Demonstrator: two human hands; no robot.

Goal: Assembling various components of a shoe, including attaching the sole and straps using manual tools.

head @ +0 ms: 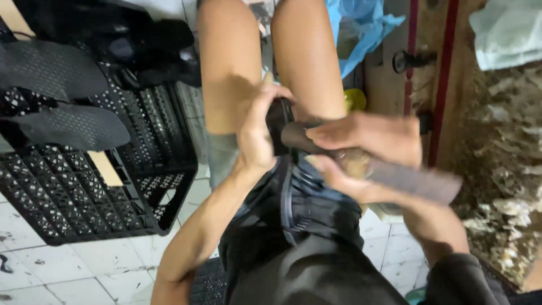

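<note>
Right hand (367, 149) grips blurred brown strip (418, 181), end hidden

A black lattice crate (84, 192) holds black perforated soles (68, 127); a blue plastic bag (364, 25) lies beyond.

A small footwear workshop: black crate (84, 192) of shoe soles (53, 68), stained tiled floor (68, 271)

Left hand (257, 133) fingers curled; right hand (367, 152) gripping, forearms converging
</note>
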